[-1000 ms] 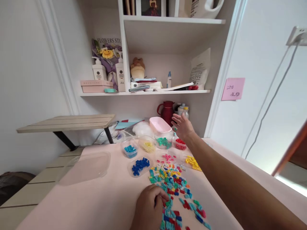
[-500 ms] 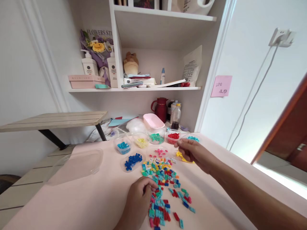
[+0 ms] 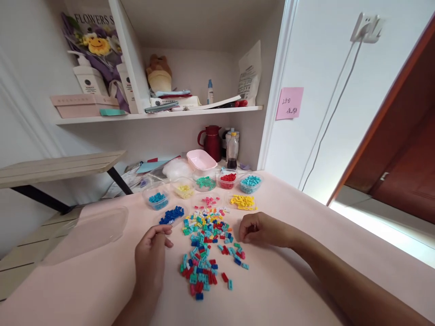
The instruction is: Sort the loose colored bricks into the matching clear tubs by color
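Pulled back, my right hand curls beside loose bricks, now uncovered on the worktop; my left hand, half-curled, has shifted toward dark blue bricks. I cannot tell if either pinches anything.

eight brick containers, one jug, one note

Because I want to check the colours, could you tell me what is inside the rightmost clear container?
The container holds turquoise bricks, heaped together. Bricks deep in the heap are covered, so I cannot tell if another colour lies there.
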Demonstrator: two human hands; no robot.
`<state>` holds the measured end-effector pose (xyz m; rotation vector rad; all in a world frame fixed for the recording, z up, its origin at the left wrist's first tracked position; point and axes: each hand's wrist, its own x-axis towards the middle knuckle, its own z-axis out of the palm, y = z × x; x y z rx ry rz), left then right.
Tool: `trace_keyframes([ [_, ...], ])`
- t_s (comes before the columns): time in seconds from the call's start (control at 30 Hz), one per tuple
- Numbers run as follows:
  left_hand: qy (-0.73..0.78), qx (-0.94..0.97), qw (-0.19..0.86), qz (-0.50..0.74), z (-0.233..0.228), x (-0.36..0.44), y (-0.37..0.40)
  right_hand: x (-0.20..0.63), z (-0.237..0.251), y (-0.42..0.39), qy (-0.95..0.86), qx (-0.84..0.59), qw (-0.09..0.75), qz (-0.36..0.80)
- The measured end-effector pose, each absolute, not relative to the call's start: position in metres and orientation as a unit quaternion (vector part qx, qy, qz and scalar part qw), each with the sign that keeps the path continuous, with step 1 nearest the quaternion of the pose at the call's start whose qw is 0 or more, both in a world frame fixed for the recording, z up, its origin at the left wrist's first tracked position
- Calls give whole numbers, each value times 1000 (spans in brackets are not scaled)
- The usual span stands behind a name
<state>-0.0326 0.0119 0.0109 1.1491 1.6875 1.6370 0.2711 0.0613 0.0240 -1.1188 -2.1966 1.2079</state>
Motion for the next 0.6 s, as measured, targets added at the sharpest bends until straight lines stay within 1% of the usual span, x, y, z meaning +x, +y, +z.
trace_keyframes([
  [0.17, 613, 387, 265, 636, 7, -39, 17, 262, 24, 56, -839, -356, 190, 364],
  [0.47, 609, 424, 284, 607, 11, -31, 13, 255, 23, 51, -881, -359, 168, 259],
  [0.6, 614, 446, 306, 576, 11, -29, 12, 252, 22, 49, -891, -345, 169, 241],
])
